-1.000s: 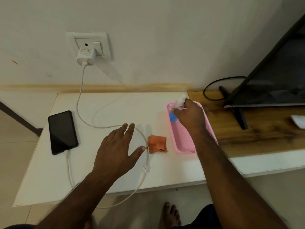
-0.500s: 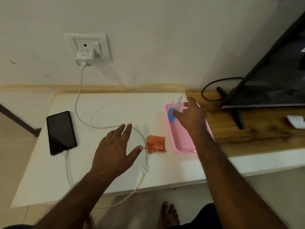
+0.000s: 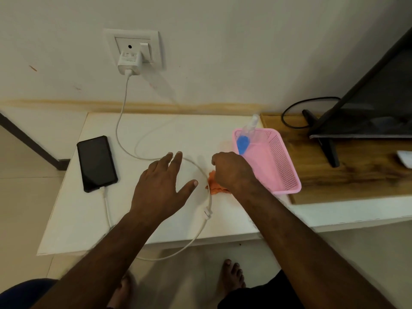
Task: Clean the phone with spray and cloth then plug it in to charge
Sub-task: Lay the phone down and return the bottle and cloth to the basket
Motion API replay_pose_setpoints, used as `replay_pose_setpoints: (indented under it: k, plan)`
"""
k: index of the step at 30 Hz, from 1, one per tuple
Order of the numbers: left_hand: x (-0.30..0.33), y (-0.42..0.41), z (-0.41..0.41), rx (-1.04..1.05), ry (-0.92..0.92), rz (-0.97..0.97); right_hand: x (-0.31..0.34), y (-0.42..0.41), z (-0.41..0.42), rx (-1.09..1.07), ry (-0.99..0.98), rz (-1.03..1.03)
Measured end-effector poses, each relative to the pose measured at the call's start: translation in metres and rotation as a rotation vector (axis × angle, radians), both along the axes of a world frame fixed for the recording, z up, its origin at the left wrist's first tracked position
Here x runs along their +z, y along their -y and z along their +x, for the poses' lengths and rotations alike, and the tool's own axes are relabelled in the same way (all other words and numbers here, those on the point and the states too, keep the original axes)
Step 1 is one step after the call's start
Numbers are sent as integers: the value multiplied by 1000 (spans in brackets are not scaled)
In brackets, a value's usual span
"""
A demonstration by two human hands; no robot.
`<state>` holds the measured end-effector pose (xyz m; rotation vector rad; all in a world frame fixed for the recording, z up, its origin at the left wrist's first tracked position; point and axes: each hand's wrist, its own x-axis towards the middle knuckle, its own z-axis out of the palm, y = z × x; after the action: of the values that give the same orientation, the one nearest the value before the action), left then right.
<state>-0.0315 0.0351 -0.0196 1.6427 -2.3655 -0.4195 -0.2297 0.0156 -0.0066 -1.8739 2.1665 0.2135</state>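
A black phone (image 3: 97, 163) lies screen up at the left of the white table (image 3: 89, 219), with a white cable (image 3: 121, 112) plugged into its near end. The cable runs up to a white charger (image 3: 129, 62) in the wall socket. A clear spray bottle (image 3: 247, 136) with blue liquid leans in the far left corner of the pink basket (image 3: 283, 161). My right hand (image 3: 231, 172) is curled down on the orange cloth (image 3: 215, 188), which peeks out beneath it just left of the basket. My left hand (image 3: 160, 188) hovers over the table middle, fingers spread, holding nothing.
A dark TV (image 3: 367, 108) on a stand sits on the wooden surface (image 3: 356, 181) at the right, with a black cord behind it. A small white object (image 3: 404, 158) lies at the right edge. The cable loops past the table's front edge above my bare feet.
My right hand let go of the spray bottle in the basket and came back left onto the orange cloth. The left hand stayed nearly still.
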Motion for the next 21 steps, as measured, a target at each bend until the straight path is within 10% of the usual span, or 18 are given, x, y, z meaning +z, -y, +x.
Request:
replay_pose_setpoints:
  k: [21]
  plan:
    - [3,0,0,9,-26,33,59,-5,-25,-98,244,-42]
